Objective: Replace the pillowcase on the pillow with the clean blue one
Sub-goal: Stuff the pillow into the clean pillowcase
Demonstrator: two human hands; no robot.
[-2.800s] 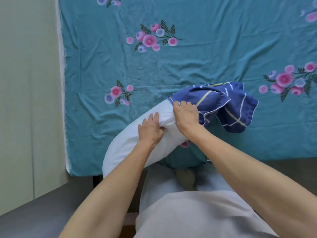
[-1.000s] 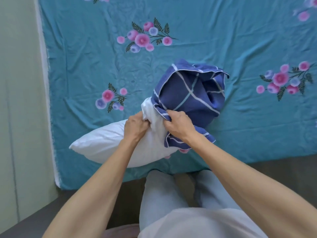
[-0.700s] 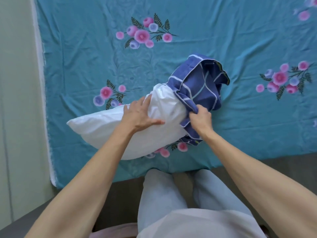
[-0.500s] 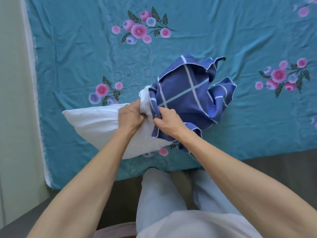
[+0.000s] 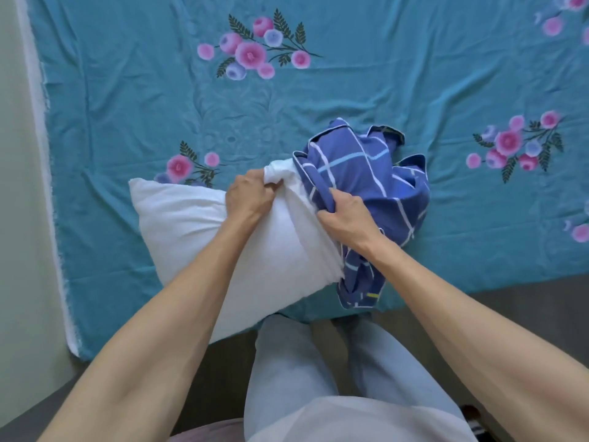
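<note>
Near the front edge of the bed (image 5: pixel 127 90), the left hand (image 5: pixel 251 194) clutches a bunched fold of the white pillow (image 5: pixel 197 224), while the right hand (image 5: pixel 345 215) grips the hem of the blue pillowcase (image 5: pixel 366 173). Compared with half a second ago, the pillowcase sits lower and more crumpled. Only the pillow's right end is inside it.

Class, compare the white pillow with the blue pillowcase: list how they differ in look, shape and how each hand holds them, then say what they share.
1. The pillow is plain white; the pillowcase is dark blue with pale checked lines.
2. The pillow is plump and smooth; the pillowcase is crumpled and bunched over one pillow end.
3. The left hand grips the pillow's corner; the right hand grips the pillowcase's edge.

Shared: both are fabric and lie on the teal floral sheet.
</note>
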